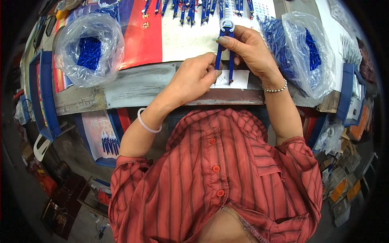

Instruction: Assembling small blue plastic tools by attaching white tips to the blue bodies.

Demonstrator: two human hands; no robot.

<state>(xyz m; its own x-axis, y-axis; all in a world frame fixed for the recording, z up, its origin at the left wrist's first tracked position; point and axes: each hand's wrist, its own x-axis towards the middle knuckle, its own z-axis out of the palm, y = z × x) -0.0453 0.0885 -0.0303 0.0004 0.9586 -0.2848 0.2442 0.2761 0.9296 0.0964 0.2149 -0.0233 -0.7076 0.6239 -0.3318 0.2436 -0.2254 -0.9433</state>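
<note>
A blue drawing compass (pixel 231 67) with a white round hinge head hangs upright between my hands at the table's near edge, its two legs slightly apart. My right hand (pixel 252 47) grips it just below the head, the thumb pressed on the front. My left hand (pixel 193 77) pinches the lower end of the left leg between thumb and fingers. A small green bit shows beside the right thumb tip; what it belongs to I cannot tell. Under the compass lies a white paper slip (pixel 240 79). Beyond it, several similar blue compasses (pixel 191 12) lie in a row.
Clear plastic bags of blue parts stand at left (pixel 90 52) and right (pixel 302 54). Blue trays sit at the left end (pixel 47 97) and right end (pixel 351 95) of the table (pixel 139 85). Below the edge, a lower tray (pixel 95 135) holds several compasses.
</note>
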